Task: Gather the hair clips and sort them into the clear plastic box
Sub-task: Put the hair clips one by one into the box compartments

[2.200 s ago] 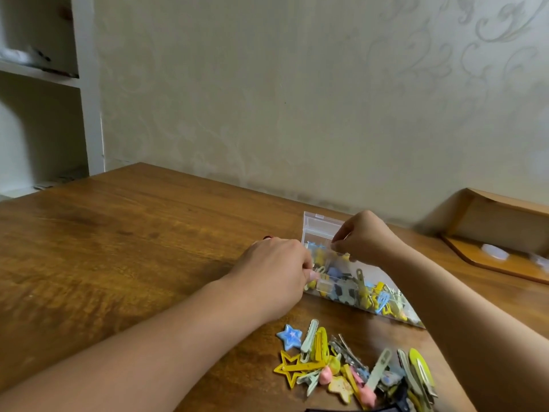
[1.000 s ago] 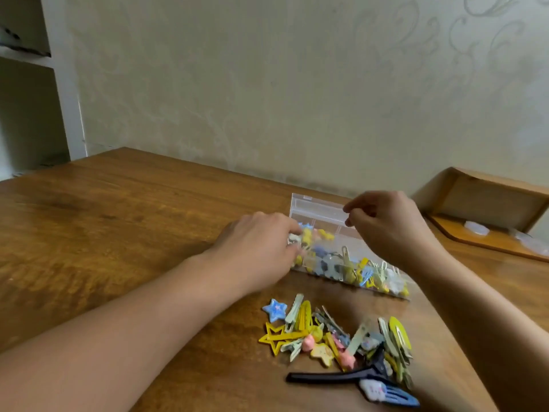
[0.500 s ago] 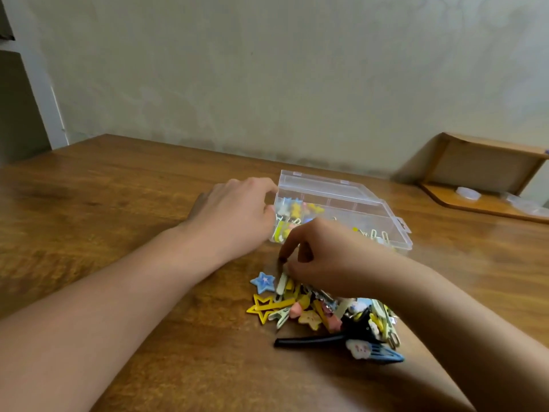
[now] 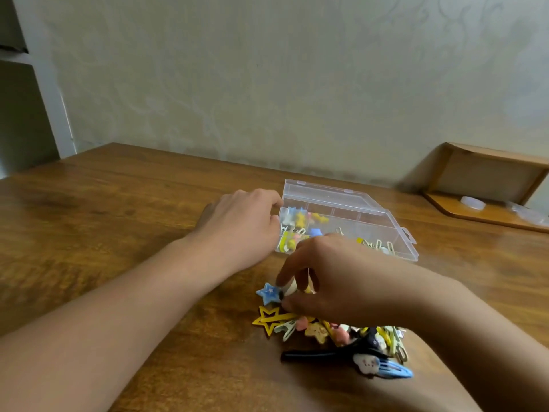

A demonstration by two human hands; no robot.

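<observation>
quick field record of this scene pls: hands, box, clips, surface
left hand: rests against the left end of the clear plastic box
right hand: fingers curled, pinching a clip at the pile's top beside the blue star clip
box: lid open, clips inside
loose clips: heaped nearer than the box
surface: wooden table

The one camera sits on my head, looking forward and down across the wooden table [image 4: 104, 221], close above it; the wall [image 4: 267, 69] stands behind the table's far edge.
</observation>
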